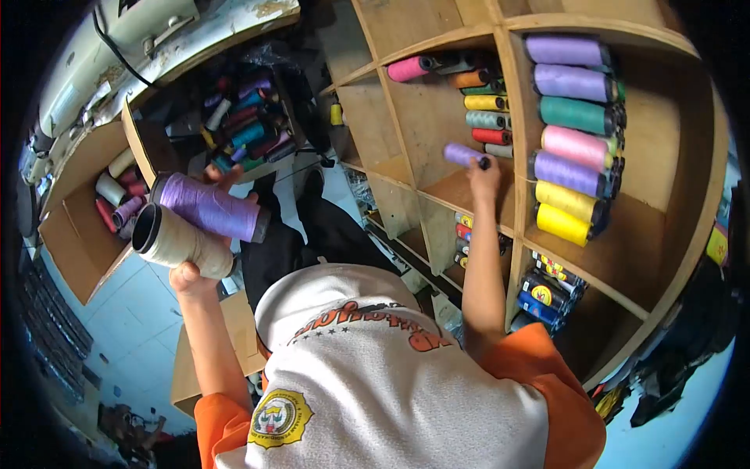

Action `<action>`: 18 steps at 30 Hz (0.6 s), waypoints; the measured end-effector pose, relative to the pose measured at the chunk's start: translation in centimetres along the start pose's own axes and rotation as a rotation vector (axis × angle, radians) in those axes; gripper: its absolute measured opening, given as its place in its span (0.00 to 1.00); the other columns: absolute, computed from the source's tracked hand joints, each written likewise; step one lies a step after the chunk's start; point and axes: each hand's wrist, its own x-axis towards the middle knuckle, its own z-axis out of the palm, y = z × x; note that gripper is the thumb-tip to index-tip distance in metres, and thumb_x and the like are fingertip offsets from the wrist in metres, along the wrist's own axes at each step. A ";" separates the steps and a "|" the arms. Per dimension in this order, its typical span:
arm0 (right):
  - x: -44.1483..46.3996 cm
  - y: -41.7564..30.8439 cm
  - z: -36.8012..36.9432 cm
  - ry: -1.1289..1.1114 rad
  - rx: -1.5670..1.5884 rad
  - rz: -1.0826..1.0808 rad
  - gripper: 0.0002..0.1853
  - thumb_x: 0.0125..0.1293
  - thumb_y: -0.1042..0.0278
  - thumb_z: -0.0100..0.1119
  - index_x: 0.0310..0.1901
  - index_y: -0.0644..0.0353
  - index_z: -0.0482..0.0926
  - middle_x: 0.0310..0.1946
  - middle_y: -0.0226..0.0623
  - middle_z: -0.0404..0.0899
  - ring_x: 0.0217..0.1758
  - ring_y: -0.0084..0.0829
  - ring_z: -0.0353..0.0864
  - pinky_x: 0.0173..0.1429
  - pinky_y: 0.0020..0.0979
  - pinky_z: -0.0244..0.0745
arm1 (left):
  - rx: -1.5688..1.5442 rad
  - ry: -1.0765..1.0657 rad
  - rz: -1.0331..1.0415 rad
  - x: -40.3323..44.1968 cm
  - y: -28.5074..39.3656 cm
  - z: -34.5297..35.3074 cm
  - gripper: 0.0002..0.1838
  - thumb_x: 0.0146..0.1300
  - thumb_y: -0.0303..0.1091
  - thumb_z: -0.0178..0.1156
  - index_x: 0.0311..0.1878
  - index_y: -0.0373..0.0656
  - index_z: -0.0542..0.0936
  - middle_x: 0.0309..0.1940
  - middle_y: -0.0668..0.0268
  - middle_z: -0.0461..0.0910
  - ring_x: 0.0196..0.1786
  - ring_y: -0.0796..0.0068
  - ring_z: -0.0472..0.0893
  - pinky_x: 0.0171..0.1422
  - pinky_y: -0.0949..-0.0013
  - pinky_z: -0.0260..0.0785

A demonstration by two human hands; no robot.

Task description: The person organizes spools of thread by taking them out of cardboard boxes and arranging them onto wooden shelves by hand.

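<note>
- Wooden shelf in head view, partly filled; spool rows stacked.
- Loose spools in box, unshelved.
- Left hand gripping cream cone and purple cone, both off the shelf.
- Right hand closed around small spool, inside compartment, unreleased.
</note>
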 end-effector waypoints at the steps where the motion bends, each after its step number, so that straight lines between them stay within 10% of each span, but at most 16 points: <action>1: 2.3 2.0 0.9 0.056 -0.133 -0.004 0.16 0.55 0.68 0.64 0.44 0.64 0.75 0.33 0.41 0.79 0.34 0.35 0.81 0.39 0.34 0.77 | 0.006 0.012 -0.013 -0.2 -0.1 -0.5 0.55 0.30 0.46 0.77 0.64 0.41 0.59 0.60 0.55 0.61 0.69 0.45 0.56 0.68 0.42 0.57; 18: 18.6 13.7 0.6 0.355 -0.801 0.519 0.16 0.52 0.62 0.62 0.41 0.59 0.80 0.43 0.47 0.80 0.42 0.39 0.83 0.45 0.36 0.79 | 0.086 0.203 -0.256 -2.0 -0.5 -0.8 0.54 0.29 0.43 0.79 0.63 0.41 0.59 0.54 0.59 0.65 0.58 0.51 0.71 0.63 0.52 0.65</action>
